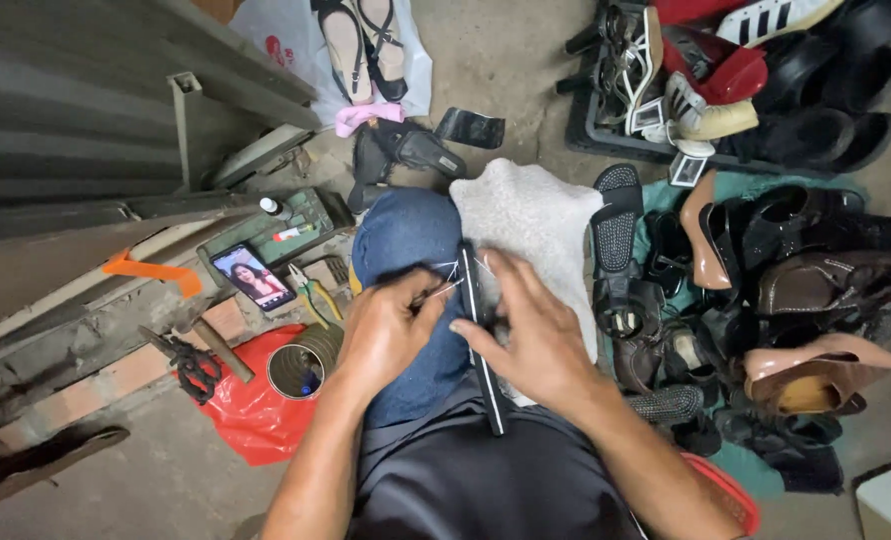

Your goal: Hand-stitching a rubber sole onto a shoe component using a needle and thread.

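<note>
A thin black shoe sole point(479, 340) stands on edge between my knees, over my blue trouser leg point(406, 240) and a grey-white cloth point(531, 215). My left hand point(391, 330) pinches a small needle-like tool with white thread point(446, 283) running from it to the sole's upper edge. My right hand point(531, 335) grips the sole from the right side and holds it upright.
A smartphone point(253, 277) with a lit screen lies at left beside pliers point(313, 295), a green tool tray point(286, 222), an open tin can point(299, 368) and a red plastic bag point(251, 415). Several shoes and sandals point(766, 290) crowd the right; a black crate point(606, 135) holds more.
</note>
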